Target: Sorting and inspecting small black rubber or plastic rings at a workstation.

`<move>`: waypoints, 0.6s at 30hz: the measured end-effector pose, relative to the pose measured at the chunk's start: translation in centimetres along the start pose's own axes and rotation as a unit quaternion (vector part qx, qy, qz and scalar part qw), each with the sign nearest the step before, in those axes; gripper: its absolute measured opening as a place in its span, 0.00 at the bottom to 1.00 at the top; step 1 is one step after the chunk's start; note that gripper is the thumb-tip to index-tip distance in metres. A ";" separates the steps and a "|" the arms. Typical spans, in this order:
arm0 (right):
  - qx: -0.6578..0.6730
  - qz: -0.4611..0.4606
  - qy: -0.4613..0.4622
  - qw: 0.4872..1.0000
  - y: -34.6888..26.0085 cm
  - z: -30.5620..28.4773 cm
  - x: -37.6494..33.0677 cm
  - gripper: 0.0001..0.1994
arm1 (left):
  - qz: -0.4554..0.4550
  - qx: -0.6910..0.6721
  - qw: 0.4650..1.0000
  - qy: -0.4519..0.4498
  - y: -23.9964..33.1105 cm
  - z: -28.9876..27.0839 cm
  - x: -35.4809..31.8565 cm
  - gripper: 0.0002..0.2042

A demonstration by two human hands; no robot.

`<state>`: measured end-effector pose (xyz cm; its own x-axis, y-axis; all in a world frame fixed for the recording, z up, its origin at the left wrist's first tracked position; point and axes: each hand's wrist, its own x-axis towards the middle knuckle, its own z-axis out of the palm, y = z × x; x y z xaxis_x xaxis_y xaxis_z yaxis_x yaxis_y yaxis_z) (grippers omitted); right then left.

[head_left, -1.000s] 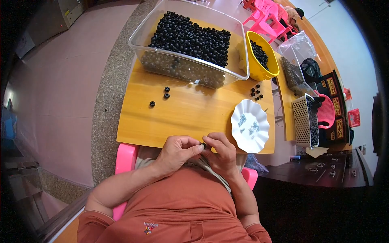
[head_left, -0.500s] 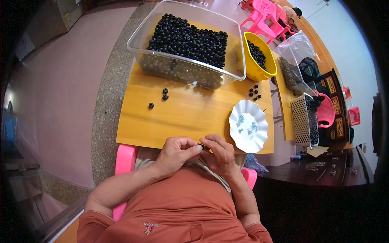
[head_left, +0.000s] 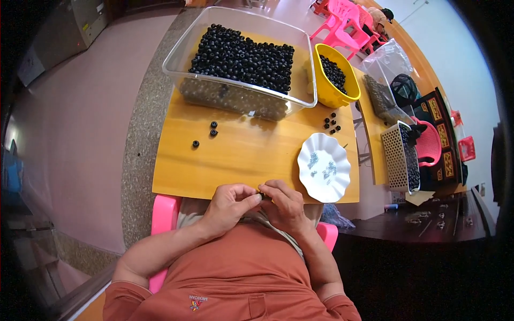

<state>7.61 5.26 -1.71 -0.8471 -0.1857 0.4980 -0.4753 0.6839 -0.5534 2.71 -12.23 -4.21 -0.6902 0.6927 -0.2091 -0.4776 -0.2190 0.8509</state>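
While a person in a rust-coloured shirt (head_left: 214, 267) sits on a pink chair (head_left: 166, 214) at the bottom of the frame, we find the left hand (head_left: 227, 207) near the center, thumb and finger pinched on a small black piece (head_left: 261, 196). The right hand (head_left: 285, 206) meets it there, fingers curled in against the same piece, which we see only in part. Just beyond, on a yellow wooden table (head_left: 241, 158), a scalloped white plate (head_left: 322, 188) right of center holds tiny bits (head_left: 329, 170) too small for us to identify. Three loose black pieces (head_left: 213, 132) lie left of center. At upper center, we see a clear bin (head_left: 235, 100) of black pieces beside a yellow basket (head_left: 334, 99); pink plastic chairs (head_left: 345, 27) and another person (head_left: 379, 18) appear at upper right.
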 end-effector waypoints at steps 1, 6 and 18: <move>0.000 0.000 0.001 1.000 0.0 0.1 -0.1 0.17 | -0.003 -0.001 1.000 0.003 0.0 0.0 0.0 0.08; -0.038 -0.034 0.030 0.998 0.3 0.6 -0.7 0.16 | 0.002 -0.017 1.000 0.005 -0.3 0.2 0.1 0.08; 0.023 0.035 0.058 0.997 0.3 0.6 -0.7 0.17 | -0.008 -0.030 0.999 0.018 0.4 0.4 0.1 0.09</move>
<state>7.93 5.16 -2.65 -0.8470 -0.0533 0.5290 -0.4277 0.6593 -0.6184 2.63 -11.99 -3.70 -0.7009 0.6715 -0.2403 -0.5194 -0.2497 0.8173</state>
